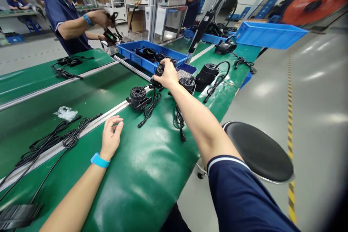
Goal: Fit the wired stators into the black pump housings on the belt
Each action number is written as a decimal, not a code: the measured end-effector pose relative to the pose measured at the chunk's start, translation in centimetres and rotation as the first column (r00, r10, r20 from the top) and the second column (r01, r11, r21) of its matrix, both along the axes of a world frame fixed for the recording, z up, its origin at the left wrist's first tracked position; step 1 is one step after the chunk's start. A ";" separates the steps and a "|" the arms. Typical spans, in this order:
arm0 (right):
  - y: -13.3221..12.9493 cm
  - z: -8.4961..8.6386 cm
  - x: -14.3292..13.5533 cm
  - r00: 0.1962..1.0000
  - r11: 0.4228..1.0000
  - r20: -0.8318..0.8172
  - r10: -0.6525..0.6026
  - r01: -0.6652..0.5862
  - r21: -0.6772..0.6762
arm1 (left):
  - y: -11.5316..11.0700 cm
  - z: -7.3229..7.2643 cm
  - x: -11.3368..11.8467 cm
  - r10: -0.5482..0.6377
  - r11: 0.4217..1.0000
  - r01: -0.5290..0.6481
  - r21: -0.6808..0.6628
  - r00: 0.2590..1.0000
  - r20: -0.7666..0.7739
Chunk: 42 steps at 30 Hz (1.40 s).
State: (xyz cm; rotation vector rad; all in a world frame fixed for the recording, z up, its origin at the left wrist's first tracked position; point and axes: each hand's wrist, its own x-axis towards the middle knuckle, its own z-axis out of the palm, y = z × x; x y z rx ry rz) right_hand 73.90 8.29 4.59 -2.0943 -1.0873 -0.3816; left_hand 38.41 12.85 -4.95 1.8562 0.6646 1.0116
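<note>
My right hand (169,74) reaches forward, thumb and fingers wrapped round a black round pump-like unit (158,70) with a ridged top, partly covered by the hand. A similar black unit (138,96) with a coiled cable stands nearer me, on the table beside the metal rail. To the right of my right hand are another black unit (187,84), half hidden by the wrist, and a larger one (208,74). My left hand (111,136), with a blue wristband, hovers over the green table (141,174). It is empty, its fingers loosely bent and apart from the thumb.
A blue bin (126,51) of black parts stands beyond my right hand, beside a small tray of metal bits (182,74). Black cables (73,134) and a clear plastic bag (66,113) lie left. A co-worker (67,21) handles cables across. A stool (258,152) stands right.
</note>
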 end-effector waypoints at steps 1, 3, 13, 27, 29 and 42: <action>0.0 -0.4 0.0 0.999 0.999 -0.037 0.030 -0.031 -0.036 | 0.0 0.0 0.0 0.000 1.000 0.000 -0.005 1.000 -0.002; 0.1 -1.4 0.0 0.992 0.990 -0.092 0.083 -0.093 -0.105 | 0.0 -0.1 0.1 0.002 1.000 -0.002 -0.013 1.000 -0.009; -0.7 -1.6 0.2 0.945 0.903 -0.062 0.321 -0.325 -0.280 | 0.4 -0.8 -0.1 0.012 0.999 -0.014 -0.041 0.999 -0.053; -0.8 -2.8 -0.7 0.969 0.917 -0.041 0.243 -0.243 -0.316 | 0.5 -1.4 -0.3 0.012 0.997 -0.016 -0.073 0.998 -0.057; -1.1 -2.9 -0.7 0.969 0.923 -0.039 0.244 -0.244 -0.297 | 0.5 -1.3 -0.3 0.010 0.997 -0.014 -0.078 0.998 -0.058; -4.1 -1.5 -3.3 0.966 0.966 0.030 0.255 -0.253 -0.061 | 0.3 -1.0 -0.3 0.024 0.998 -0.026 -0.056 0.999 -0.035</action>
